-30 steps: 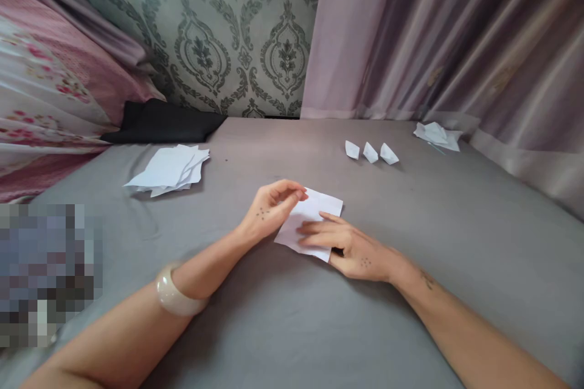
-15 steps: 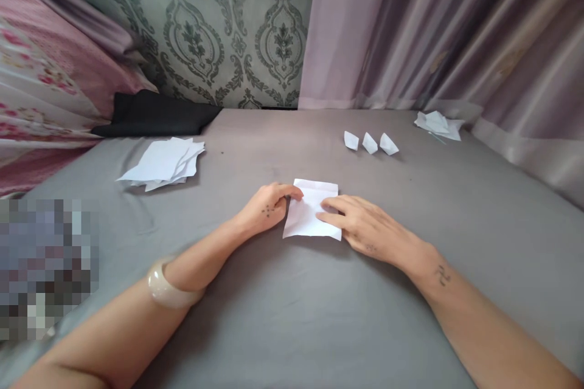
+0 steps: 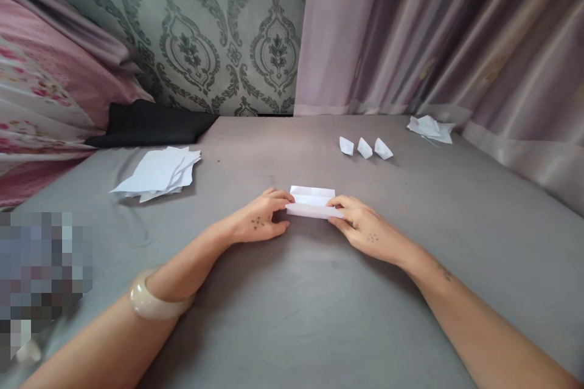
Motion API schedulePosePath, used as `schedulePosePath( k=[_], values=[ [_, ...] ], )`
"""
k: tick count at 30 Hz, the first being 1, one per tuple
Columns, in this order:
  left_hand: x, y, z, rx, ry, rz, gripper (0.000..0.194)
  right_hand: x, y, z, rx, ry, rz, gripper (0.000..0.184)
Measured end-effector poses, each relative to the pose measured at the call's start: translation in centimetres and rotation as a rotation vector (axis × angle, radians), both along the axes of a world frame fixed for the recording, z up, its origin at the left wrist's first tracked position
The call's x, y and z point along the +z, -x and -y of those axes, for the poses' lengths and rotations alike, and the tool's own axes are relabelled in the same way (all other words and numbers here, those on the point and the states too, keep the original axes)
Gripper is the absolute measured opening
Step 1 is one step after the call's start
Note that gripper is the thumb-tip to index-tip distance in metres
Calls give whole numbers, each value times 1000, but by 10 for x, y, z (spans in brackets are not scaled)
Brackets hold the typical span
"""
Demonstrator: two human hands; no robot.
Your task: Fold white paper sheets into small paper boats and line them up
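A small sheet of white paper (image 3: 312, 199) lies on the grey cloth in front of me, its near part folded up and over toward the far side. My right hand (image 3: 365, 223) pinches the right end of that flap between thumb and fingers. At the left edge, the fingertips of my left hand (image 3: 262, 216) touch the paper, while the thumb is spread apart below, off the sheet. A crease runs across the paper near its far edge. Beyond it stand three small folded white paper pieces (image 3: 365, 148) in a row.
A stack of white paper sheets (image 3: 157, 173) lies at the left, in front of a folded black cloth (image 3: 155, 124). More white paper pieces (image 3: 430, 127) lie at the far right by the curtain (image 3: 387, 30). Grey cloth (image 3: 292, 316) covers the surface. A blurred patch is at lower left.
The sheet's near edge has been lifted and folded away from me. My right hand has moved from resting on the sheet to gripping the flap; my left thumb has come away from the paper.
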State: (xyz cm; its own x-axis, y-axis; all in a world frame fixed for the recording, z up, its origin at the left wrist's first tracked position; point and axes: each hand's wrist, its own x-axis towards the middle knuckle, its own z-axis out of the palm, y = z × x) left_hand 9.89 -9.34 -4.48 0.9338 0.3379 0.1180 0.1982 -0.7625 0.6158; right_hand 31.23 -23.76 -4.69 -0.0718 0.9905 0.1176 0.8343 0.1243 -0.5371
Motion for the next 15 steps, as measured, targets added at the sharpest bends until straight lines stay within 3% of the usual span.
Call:
schedulePosePath(
  k=[2,7,15],
  values=[
    [-4,-3,1,93,9,15,15,-1,1,-1,-78,19,-63,26],
    [-17,-14,5,334,41,28,30,-5,7,-5,-321,16,-141,28],
    [-19,-23,16,503,-9,63,32,-18,16,-12,-517,-90,-46,35]
  ],
)
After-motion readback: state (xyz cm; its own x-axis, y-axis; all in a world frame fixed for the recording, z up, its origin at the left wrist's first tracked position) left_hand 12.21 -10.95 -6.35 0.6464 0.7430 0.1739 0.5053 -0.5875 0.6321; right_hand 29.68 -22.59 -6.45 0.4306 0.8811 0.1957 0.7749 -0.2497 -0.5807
